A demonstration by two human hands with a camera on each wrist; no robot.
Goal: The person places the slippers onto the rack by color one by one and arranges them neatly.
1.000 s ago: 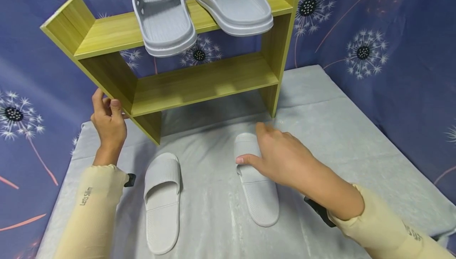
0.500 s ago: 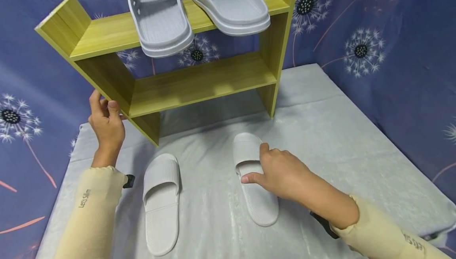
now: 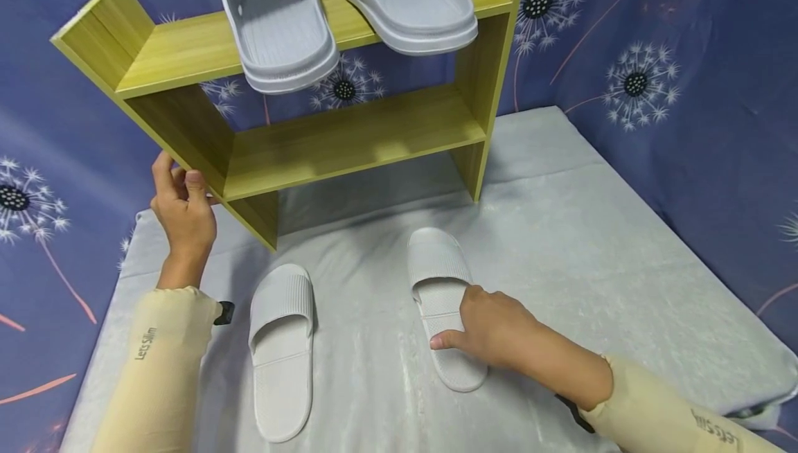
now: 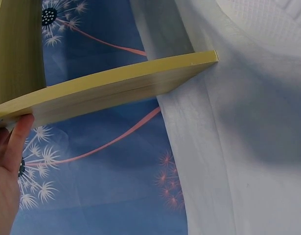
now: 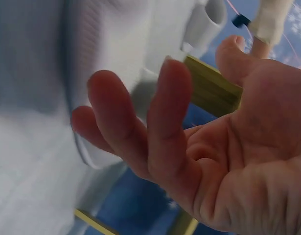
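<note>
"The pale grey slipper with a ribbed strap (image 3: 439, 259), on the person's right: where is it?"

"Flat on the grey cloth-covered worktop (image 3: 592, 245), toe toward the olive-yellow wood-grained rack (image 3: 355, 138). The right hand (image 3: 499, 328) is over its heel half, thumb above the footbed."

"Do those fingers have hold of it?"

"They look loosely bent and released; the right wrist view shows nothing between fingers and thumb. Whether they touch the sole's edge cannot be told."

"And the left hand (image 3: 183, 217)?"

"Its fingers rest against the outer face of the rack's left side, clasping nothing as far as shows."

"How much looks done?"

"Partway, by appearances. One pale grey moulded clog (image 3: 283, 30) and its mate (image 3: 408, 3) sit on the upper board; that slipper and the matching ribbed-strap slipper (image 3: 283, 363) are both down on the worktop, neither lifted, so work with this pair looks barely begun."
</note>
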